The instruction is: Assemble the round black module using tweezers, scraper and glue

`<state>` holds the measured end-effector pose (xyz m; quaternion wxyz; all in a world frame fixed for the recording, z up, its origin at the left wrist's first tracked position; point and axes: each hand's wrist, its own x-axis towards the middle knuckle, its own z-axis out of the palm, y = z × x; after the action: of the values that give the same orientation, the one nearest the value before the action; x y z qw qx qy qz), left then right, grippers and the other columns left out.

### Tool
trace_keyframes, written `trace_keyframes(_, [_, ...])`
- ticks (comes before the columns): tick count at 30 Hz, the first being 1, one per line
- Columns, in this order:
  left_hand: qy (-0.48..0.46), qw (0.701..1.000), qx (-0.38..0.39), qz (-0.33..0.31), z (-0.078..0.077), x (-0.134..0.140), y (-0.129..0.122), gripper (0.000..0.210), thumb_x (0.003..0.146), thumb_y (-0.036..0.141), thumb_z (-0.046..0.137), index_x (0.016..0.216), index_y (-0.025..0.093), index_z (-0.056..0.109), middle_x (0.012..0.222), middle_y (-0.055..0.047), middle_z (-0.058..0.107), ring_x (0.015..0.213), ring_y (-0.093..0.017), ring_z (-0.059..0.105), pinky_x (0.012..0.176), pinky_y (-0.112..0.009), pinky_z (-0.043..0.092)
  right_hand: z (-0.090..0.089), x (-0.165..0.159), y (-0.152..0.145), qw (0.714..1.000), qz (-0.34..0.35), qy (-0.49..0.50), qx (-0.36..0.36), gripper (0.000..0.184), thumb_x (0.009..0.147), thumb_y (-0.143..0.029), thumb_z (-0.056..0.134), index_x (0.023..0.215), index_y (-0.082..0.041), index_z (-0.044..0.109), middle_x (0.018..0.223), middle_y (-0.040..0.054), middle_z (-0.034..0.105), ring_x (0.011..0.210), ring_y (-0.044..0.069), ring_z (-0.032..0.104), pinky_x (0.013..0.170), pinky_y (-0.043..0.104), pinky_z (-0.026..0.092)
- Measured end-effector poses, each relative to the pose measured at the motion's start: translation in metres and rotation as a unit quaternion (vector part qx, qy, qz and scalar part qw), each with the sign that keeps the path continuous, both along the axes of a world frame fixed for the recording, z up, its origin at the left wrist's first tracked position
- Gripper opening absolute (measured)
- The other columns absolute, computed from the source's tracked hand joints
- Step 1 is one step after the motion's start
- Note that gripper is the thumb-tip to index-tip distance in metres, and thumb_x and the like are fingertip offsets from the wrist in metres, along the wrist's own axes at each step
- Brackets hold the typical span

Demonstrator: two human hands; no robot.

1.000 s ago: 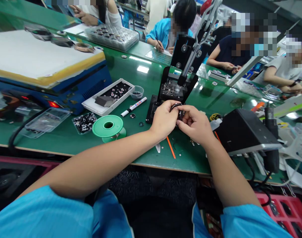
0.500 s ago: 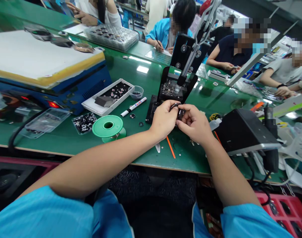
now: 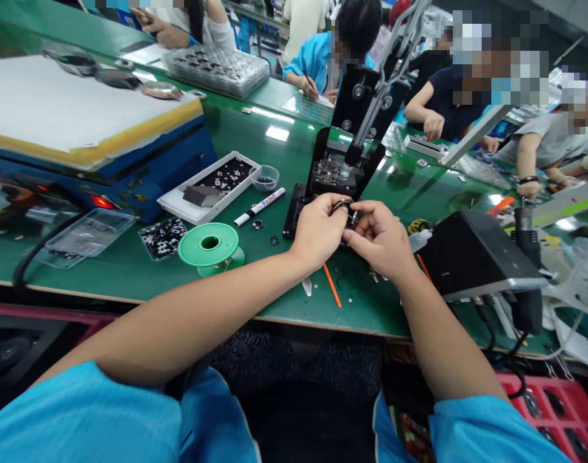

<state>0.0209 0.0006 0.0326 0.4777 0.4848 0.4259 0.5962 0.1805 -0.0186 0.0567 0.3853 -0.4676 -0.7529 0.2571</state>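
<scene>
Small dark part, in the head view, is held between the fingers of both hands over the green bench, just in front of the black lever fixture. The left hand grips its left side; the right hand pinches the right side, thumb and forefinger narrow around it. The step in hand looks like close fingertip work, though the fingers hide its detail. The next move seems to call for a steady left grip and light, exact right-hand pressure.
</scene>
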Motion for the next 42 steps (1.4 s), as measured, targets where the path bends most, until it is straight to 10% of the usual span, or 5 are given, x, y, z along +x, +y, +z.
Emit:
trace_keyframes(19, [-0.11,0.987,-0.11,-0.035,0.011,0.003,-0.005,0.017,0.094,0.007,0.065,0.098,0.016,0.08,0.091,-0.002,0.077,0.082,-0.014,0.068,0.074,-0.024,0.05,0.002,0.005,0.001,1.0,0.02,-0.01,0.014,0.05,0.087,-0.038,0.084,0.131,-0.026,0.062,0.075,-0.0092,0.059,0.056,0.011,0.047,0.057,0.031,0.039])
trace_keyframes(30, [-0.115,0.978,-0.158,-0.08,0.026,0.001,-0.013,0.012,0.1,0.01,0.066,0.095,0.017,0.075,0.081,-0.001,0.075,0.065,-0.013,0.069,0.058,-0.024,0.058,0.002,0.011,0.007,0.996,-0.013,0.089,-0.031,0.046,0.094,-0.066,0.083,0.119,-0.029,0.073,0.08,-0.0022,0.066,0.072,0.019,0.063,0.071,0.037,0.053])
trace_keyframes(42, [-0.066,0.965,-0.184,-0.177,0.024,0.001,-0.019,0.011,0.101,0.009,0.067,0.094,0.015,0.074,0.073,-0.002,0.075,0.065,-0.014,0.078,0.054,-0.021,0.054,0.006,0.012,0.017,0.958,-0.048,0.212,-0.19,0.054,0.062,-0.053,0.107,0.086,-0.022,0.07,0.075,-0.0015,0.072,0.066,0.014,0.064,0.061,0.028,0.05])
